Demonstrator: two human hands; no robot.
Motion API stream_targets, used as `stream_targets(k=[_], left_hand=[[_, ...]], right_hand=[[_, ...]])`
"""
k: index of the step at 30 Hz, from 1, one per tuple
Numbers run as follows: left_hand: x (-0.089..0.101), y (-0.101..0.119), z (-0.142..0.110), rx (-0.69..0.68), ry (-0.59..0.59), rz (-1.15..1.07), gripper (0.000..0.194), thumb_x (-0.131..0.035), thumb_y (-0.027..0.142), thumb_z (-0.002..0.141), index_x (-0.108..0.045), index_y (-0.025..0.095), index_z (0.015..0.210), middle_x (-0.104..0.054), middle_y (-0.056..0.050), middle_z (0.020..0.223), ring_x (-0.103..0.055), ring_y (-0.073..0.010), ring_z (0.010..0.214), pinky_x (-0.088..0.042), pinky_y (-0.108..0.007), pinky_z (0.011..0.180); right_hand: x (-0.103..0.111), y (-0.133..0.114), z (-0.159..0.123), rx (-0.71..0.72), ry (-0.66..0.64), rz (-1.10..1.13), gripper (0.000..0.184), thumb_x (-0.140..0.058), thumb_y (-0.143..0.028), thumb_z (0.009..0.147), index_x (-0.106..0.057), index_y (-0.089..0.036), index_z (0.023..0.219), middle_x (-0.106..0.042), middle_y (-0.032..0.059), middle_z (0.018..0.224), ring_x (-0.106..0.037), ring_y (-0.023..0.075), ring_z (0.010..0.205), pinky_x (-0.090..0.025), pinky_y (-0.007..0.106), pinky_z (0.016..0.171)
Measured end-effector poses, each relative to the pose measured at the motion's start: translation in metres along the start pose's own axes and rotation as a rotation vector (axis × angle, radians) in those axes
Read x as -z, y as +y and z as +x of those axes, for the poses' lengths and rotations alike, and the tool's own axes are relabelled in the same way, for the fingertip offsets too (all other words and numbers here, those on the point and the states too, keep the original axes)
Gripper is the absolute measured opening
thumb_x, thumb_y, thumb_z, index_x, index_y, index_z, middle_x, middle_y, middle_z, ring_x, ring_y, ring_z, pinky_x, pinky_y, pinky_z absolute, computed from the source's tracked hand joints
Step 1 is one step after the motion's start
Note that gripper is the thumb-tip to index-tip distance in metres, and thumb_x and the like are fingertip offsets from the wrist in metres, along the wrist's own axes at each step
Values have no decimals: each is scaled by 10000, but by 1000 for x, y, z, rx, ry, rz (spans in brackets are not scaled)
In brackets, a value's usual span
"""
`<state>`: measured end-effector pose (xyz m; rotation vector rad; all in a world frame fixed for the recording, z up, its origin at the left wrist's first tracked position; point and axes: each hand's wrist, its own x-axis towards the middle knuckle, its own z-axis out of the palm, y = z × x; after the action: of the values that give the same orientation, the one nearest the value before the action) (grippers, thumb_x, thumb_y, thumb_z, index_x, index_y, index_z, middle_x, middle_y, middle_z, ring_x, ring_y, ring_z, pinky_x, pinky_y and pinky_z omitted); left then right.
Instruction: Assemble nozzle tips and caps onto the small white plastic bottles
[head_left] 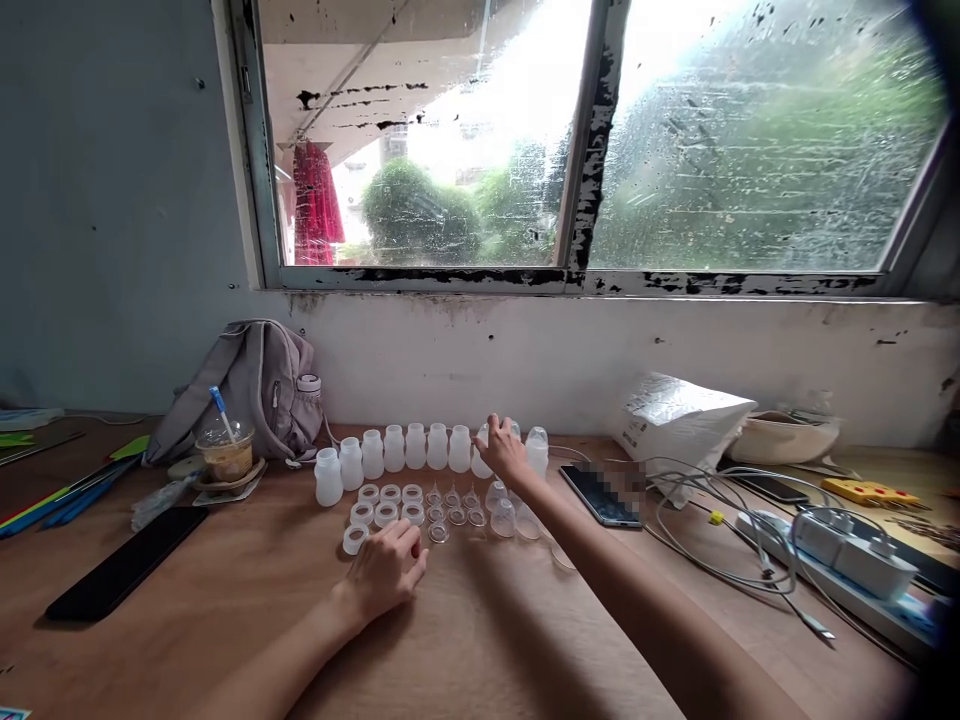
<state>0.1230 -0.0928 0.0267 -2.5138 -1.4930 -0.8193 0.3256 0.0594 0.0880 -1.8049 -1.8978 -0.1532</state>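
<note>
A row of small white plastic bottles (394,450) stands on the wooden desk (480,640) below the window. In front of them lie several white screw rings (386,503), clear teats (454,505) and clear domed caps (504,516). My right hand (504,452) reaches to the right end of the row with its fingers closed round a bottle there. My left hand (386,572) rests on the desk just in front of the rings, fingers curled loosely; what they hold, if anything, is hidden.
A grey bag (251,385) and an iced drink cup (225,452) sit at the left, with a black phone (124,565) and pens (60,497). Right of the bottles lie another phone (600,495), a white packet (679,418), cables (720,520) and a power strip (847,555).
</note>
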Motion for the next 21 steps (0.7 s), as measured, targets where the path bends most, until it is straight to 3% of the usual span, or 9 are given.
stream_targets(k=[6,8,10,13,15,18,21], left_hand=[[1,-3,-1,-44,122,19,98,-419,222,783,-480,191,713,-517,-11,730,-511,-144,677,-409,-248,584],[1,-2,-2,-69,156,2,63,-450,238,774,-495,194,782,-525,-21,786,-519,-159,744,-429,-265,637],[0,-1,-2,-83,205,-11,189,-512,287,747,-493,196,912,-525,-48,911,-510,-192,861,-435,-309,732],[0,1,-2,-88,259,-16,522,-598,392,679,-405,204,1126,-460,-96,1130,-447,-259,1026,-396,-392,846],[-1,2,-2,-108,242,-35,651,-617,451,648,-350,214,1192,-434,-105,1187,-433,-280,1056,-387,-413,859],[-5,2,-2,-119,198,-71,666,-605,474,653,-335,223,1207,-458,-100,1178,-453,-279,1046,-390,-407,854],[-8,-1,-2,-88,148,-90,624,-576,453,689,-326,223,1213,-470,-90,1174,-454,-264,1049,-388,-392,858]], right_hand=[[9,3,-16,97,90,180,331,-427,-284,814,-381,-130,1103,-537,137,1001,-547,213,800,-388,297,630],[17,6,-31,150,156,289,355,-430,-297,809,-393,-139,1124,-524,140,1059,-554,199,775,-400,312,664],[25,9,-54,183,163,481,333,-466,-331,785,-464,-159,1070,-565,118,993,-564,177,662,-419,329,656],[32,12,-98,158,-32,910,330,-502,-419,754,-531,-182,982,-618,69,722,-577,192,568,-447,318,544],[31,12,-124,107,-187,1140,336,-511,-450,739,-539,-180,938,-607,53,686,-592,191,573,-469,309,520],[24,11,-145,30,-257,1259,346,-521,-460,729,-521,-171,918,-585,27,709,-591,158,565,-495,302,532],[17,14,-146,-23,-249,1260,356,-553,-447,712,-511,-156,912,-576,25,718,-581,143,558,-502,295,530]])
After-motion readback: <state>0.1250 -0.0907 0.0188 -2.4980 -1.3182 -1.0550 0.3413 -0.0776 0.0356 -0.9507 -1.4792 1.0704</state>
